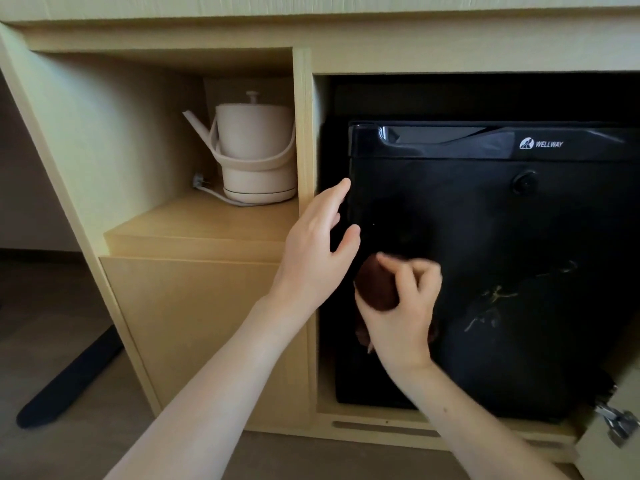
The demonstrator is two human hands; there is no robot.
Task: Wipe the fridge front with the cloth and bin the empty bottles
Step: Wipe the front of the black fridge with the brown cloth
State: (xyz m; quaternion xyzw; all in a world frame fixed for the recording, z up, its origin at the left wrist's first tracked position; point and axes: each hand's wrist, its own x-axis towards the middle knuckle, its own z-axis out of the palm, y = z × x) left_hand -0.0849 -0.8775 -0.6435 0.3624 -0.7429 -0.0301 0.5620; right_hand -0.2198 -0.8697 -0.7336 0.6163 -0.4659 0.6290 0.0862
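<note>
Floor: grey, at far left, with a dark flat bar (pixel 65 379) lying across it beside the cabinet.
Cabinet: pale wood unit (pixel 194 327) with an open niche on the left and a dark bay on the right, split by an upright panel (pixel 304 133).
Kettle: cream kettle (pixel 254 150) stands on its base at the back of the niche shelf, spout pointing left, its cord (pixel 211 194) trailing off to the left.
Left hand: left hand (pixel 318 251) is open and empty, fingers spread and apart, raised at the fridge's left edge; the fingertips reach the edge of the door, though I cannot tell if they touch it.
Cloth: dark brown cloth (pixel 377 285), bunched, lies against the lower left part of the fridge front, just below the left hand.
Right hand: right hand (pixel 401 313) is closed around the cloth, fingers curled over its top; the hand is blurred.
Fridge: black mini fridge (pixel 519 237) sits in the right bay, door shut, with a handle recess along the top, a WELLWAY logo (pixel 540 144) and a round lock (pixel 524 183) under it.
Marks: pale smears (pixel 491 299) show on the door to the right of the right hand, apart from the cloth.
Hinge: metal hinge (pixel 616 422) at the lower right corner, on a pale door edge.
</note>
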